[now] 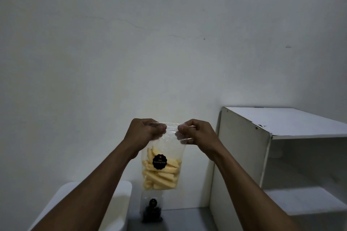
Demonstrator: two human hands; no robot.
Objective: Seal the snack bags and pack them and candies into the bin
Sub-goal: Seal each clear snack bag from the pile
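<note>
A clear snack bag (161,171) of pale yellow sticks, with a black round label, hangs in the air in front of the wall. My left hand (144,133) pinches the bag's top edge at the left. My right hand (195,133) pinches the same edge at the right, and the two hands are close together. Below it, a second clear bag (152,210) with dark contents and a black label stands on the table. The white bin (124,199) sits at the lower left, partly hidden by my left forearm.
A white shelf unit (272,155) with open compartments stands at the right, close to the bags. A bare white wall fills the view behind. The grey table surface (184,219) shows between the bin and the shelf.
</note>
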